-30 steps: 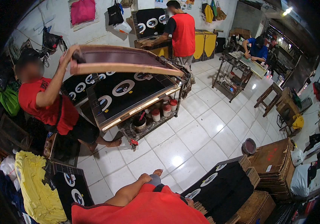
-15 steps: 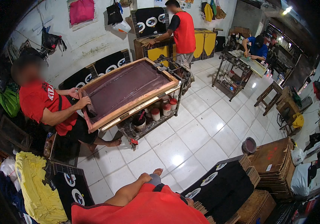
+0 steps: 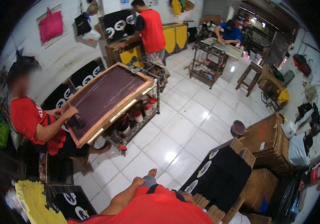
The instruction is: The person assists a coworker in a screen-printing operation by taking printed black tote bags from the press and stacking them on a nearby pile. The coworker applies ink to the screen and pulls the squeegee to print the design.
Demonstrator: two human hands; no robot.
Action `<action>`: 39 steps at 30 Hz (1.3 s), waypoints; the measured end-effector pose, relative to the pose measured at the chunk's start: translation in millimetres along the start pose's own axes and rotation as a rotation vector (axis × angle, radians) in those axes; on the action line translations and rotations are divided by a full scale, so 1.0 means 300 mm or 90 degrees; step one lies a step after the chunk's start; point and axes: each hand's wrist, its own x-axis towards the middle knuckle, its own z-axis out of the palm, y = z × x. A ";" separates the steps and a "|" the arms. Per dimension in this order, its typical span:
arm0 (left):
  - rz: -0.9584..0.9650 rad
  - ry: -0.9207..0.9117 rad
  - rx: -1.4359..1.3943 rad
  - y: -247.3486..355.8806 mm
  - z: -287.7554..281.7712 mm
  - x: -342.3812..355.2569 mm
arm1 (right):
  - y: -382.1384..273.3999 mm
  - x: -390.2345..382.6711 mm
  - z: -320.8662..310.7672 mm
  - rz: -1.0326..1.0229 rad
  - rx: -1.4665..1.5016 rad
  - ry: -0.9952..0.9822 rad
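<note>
My left hand (image 3: 138, 181) is loosely closed beside my grey-clad leg (image 3: 149, 180), with nothing seen in it. Mostly hidden by my red top (image 3: 156, 207), my right hand (image 3: 188, 198) is down beside a stack of boards (image 3: 200, 200); its fingers do not show clearly. Black cloth with white oval prints (image 3: 223, 173) lies on the boards to my right. At the left, a person in red (image 3: 36, 123) grips a squeegee (image 3: 78, 121) over a wooden-framed printing screen (image 3: 104, 97) covered in dark purple ink.
Ink pots (image 3: 137, 116) stand on the shelf under the screen table. A bucket (image 3: 237, 128) is by the stacked brown boards (image 3: 261, 140). Yellow cloth (image 3: 36, 201) is piled lower left. Another person in red (image 3: 152, 31) and one in blue (image 3: 230, 31) work farther back.
The whole view has swung slightly to the right, so the room sits farther left. The person's squeegee has shifted a little on the screen. My hands stay near my legs.
</note>
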 end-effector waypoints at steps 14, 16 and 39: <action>0.045 -0.035 0.069 -0.082 0.033 0.079 | -0.023 -0.003 0.047 0.101 -0.090 0.006; 0.040 -0.015 0.029 -0.079 0.028 0.064 | -0.042 -0.011 0.040 0.127 -0.078 -0.019; -0.001 -0.023 -0.019 -0.076 0.015 0.025 | 0.011 0.059 0.075 -0.009 -0.099 -0.021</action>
